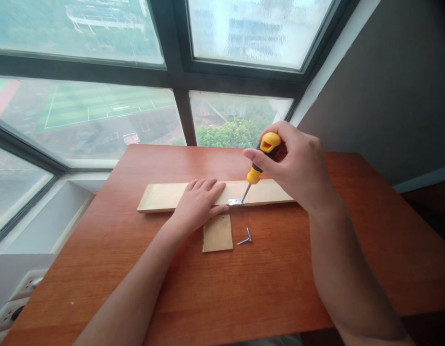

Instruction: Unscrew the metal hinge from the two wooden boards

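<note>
Pale plywood strip (179, 196), long, flat, stiff and probably light, lying crosswise toward the far edge of the reddish-brown bench (280, 288). Left hand (198, 204) pressed flat on it, fingers spread. Right hand (297, 166) closed around a yellow-and-black screwdriver (260, 166), tip at a small metal bracket (236, 202). Short plywood offcut (218, 233) and loose screws (246, 238) just nearer. Best steadied by flat pressure beside the bracket.

I am showing two bare forearms, with no sleeves reaching into view and nothing worn at either wrist. My left hand (198, 203) is wearing no glove, ring or watch. My right hand (297, 166) is going equally bare, its fingernails looking short and unpainted where they are showing.
</note>
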{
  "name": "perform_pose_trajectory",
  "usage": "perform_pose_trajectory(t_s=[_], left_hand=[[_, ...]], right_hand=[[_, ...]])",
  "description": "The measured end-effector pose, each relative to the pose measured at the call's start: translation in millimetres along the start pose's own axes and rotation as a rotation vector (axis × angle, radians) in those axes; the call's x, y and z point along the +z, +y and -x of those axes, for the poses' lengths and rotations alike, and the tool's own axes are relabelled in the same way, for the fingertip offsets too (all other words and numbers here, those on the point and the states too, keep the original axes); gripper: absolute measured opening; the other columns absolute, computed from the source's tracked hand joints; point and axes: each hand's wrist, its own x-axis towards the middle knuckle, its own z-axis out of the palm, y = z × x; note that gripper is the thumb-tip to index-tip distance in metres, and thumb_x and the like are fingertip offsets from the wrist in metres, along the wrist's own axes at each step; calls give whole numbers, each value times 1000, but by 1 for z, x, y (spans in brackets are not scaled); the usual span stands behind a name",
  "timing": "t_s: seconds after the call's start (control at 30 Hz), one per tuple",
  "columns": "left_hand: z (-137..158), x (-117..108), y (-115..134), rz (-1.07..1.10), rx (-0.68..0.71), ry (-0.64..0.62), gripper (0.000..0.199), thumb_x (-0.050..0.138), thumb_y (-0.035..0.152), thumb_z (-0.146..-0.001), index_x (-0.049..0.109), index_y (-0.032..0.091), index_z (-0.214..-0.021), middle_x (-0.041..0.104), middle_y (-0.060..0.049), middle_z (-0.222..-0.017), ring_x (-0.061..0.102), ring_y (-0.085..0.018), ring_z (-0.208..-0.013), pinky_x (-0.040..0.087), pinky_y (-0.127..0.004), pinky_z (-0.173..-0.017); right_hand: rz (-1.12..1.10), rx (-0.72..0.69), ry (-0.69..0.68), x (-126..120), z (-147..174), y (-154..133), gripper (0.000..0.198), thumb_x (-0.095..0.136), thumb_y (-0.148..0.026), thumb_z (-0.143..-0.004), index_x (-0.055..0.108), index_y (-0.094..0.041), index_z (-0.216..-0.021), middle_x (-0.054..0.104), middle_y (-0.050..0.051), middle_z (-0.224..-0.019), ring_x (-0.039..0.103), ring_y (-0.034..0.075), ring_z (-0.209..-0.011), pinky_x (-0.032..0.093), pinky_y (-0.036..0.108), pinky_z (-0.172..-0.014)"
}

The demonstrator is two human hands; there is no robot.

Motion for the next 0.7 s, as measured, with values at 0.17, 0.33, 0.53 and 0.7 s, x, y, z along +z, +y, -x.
perform_pose_trajectory(t_s=[0.17,0.33,0.53,0.7], left_hand=[[0,2,-1,-15,-3,7,52,54,56,-89,50,24,-131,55,-12,-133,50,-30,-120,36,-43,-102],[0,2,-1,-36,1,5,52,53,56,-90,50,23,-130,54,-12,-134,50,-29,-120,36,-42,-102],[-1,2,-1,-41,7,6,52,52,57,-90,49,24,-131,55,-11,-133,50,-30,-119,36,-42,-101],[-1,2,-1,-12,4,13,52,53,56,-90,49,25,-132,55,-11,-133,50,-30,-120,35,-42,-101]], right_hand=[[53,-26,10,-1,0,4,30,65,-50,-85,61,-21,-91,65,1,-76,58,15,-66,40,28,-61],[80,-56,11,-1,0,6,28,63,-46,-87,62,-21,-97,66,1,-78,59,16,-67,40,28,-61],[48,-60,-16,-1,0,6,27,62,-45,-88,62,-21,-102,66,2,-83,61,17,-71,43,29,-64],[-105,-108,-147,-6,1,2,27,55,-34,-92,56,-24,-117,69,2,-97,64,17,-81,49,32,-76]])
